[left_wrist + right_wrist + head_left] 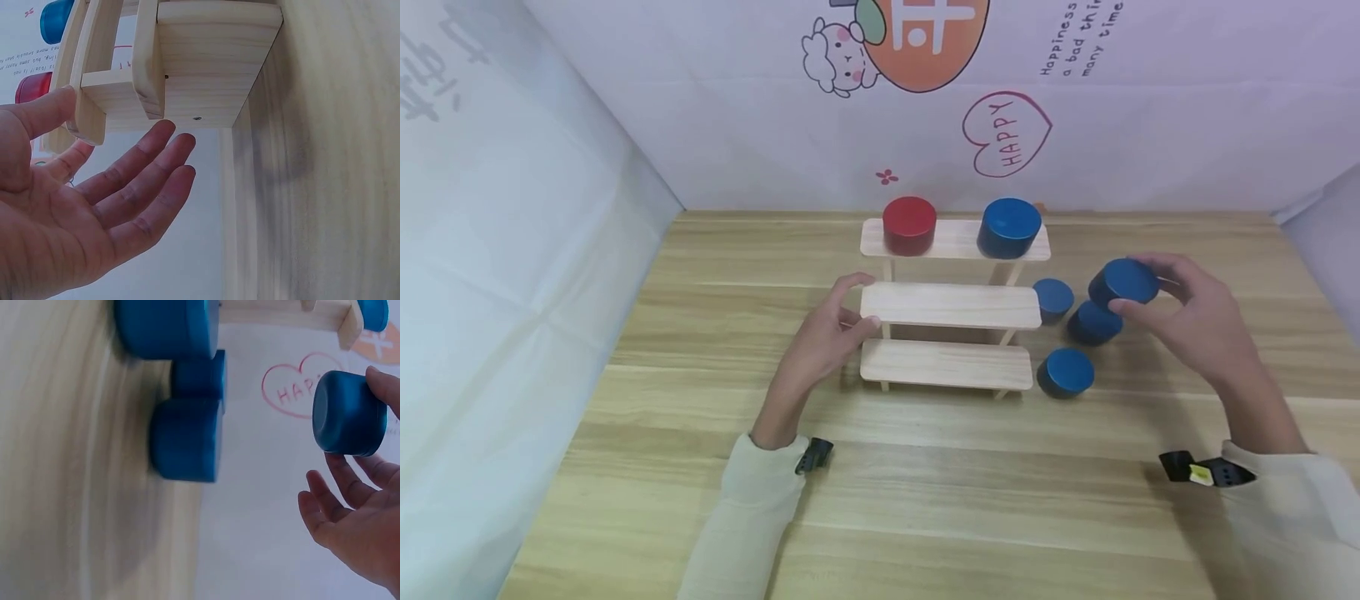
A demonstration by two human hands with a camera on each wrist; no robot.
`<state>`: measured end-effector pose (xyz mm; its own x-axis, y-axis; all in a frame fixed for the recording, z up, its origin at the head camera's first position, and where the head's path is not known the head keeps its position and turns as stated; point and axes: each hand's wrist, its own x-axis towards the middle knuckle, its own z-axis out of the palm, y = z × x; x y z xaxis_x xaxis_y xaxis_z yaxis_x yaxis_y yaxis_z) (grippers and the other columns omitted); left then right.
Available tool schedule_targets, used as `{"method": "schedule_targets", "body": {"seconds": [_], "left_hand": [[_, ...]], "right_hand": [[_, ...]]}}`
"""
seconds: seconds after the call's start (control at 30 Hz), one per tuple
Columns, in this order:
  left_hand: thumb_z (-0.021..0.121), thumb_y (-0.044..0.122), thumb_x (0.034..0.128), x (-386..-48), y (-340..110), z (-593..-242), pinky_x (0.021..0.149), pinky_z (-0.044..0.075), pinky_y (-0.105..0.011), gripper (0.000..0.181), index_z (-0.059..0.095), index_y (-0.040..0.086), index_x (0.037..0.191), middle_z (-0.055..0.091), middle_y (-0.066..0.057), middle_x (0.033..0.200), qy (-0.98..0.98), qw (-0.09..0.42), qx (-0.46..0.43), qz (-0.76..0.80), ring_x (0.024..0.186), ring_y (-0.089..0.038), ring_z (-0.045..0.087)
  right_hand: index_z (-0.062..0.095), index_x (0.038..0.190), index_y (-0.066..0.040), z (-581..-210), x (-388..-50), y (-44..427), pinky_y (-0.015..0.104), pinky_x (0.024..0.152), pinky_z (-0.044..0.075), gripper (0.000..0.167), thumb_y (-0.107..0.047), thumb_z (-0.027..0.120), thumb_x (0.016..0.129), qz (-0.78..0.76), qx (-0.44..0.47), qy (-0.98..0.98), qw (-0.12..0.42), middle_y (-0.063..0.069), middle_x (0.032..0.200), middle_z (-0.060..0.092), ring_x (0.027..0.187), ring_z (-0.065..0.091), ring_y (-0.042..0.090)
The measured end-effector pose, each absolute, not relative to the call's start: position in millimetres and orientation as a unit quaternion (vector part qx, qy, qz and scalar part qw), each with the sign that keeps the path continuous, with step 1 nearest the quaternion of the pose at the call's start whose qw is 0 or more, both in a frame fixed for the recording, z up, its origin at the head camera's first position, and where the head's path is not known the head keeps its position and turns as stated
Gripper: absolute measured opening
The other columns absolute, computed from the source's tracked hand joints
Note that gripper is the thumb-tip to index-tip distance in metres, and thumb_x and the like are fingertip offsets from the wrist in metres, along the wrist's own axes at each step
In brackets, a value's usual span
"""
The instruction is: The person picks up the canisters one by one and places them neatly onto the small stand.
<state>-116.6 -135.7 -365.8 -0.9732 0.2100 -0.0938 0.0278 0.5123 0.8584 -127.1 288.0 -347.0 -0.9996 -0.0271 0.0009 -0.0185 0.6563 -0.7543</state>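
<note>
A three-tier wooden shelf [951,304] stands on the table. My left hand [823,342] pinches the left end of its middle board between thumb and forefinger; the other fingers extend free beneath in the left wrist view. My right hand [1206,321] grips a round blue tin [1124,282] by its sides, raised off the table in the right wrist view. Below it are a blue tin [1094,323], another blue tin [1053,300] by the shelf's right end, and a nearer blue tin [1066,372]. On the top board sit a red tin [909,226] and a blue tin [1009,227].
The wood-grain table [880,500] extends around the shelf. Behind it rises a white printed backdrop [737,125] with a heart and lettering, and a white cloth wall [497,250] borders the left side.
</note>
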Motion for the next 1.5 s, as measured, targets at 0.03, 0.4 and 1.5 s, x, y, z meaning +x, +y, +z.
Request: {"method": "schedule_targets", "body": {"seconds": [0.03, 0.4, 1.5], "left_hand": [[0.062, 0.024, 0.098, -116.7, -135.6, -365.2, 0.076, 0.052, -0.044, 0.055, 0.041, 0.028, 0.148, 0.066, -0.015, 0.11, 0.866, 0.094, 0.068, 0.487, 0.1, -0.027, 0.064], [0.064, 0.025, 0.0976, -119.0, -135.4, -363.5, 0.077, 0.052, -0.045, 0.054, 0.041, 0.031, 0.146, 0.066, -0.014, 0.11, 0.87, 0.099, 0.065, 0.478, 0.099, -0.027, 0.064], [0.063, 0.024, 0.0977, -119.3, -137.8, -367.4, 0.078, 0.052, -0.047, 0.055, 0.041, 0.027, 0.148, 0.067, -0.015, 0.107, 0.868, 0.095, 0.081, 0.48, 0.097, -0.028, 0.065]], "right_hand": [[0.044, 0.149, -0.011, -345.3, -126.0, 285.1, 0.071, 0.101, 0.029, 0.07, -0.036, 0.074, 0.092, -0.411, -0.014, 0.912, 0.005, 0.02, 0.147, 0.044, 0.137, 0.036, 0.048], [0.052, 0.142, -0.004, -326.0, -116.5, 249.9, 0.054, 0.107, 0.034, 0.065, -0.025, 0.081, 0.086, -0.394, -0.074, 0.915, -0.039, 0.017, 0.139, 0.051, 0.129, 0.044, 0.041], [0.054, 0.139, -0.003, -314.3, -98.9, 198.3, 0.065, 0.096, 0.038, 0.066, -0.025, 0.084, 0.083, -0.383, -0.137, 0.912, -0.05, 0.017, 0.136, 0.052, 0.127, 0.046, 0.039]]}}
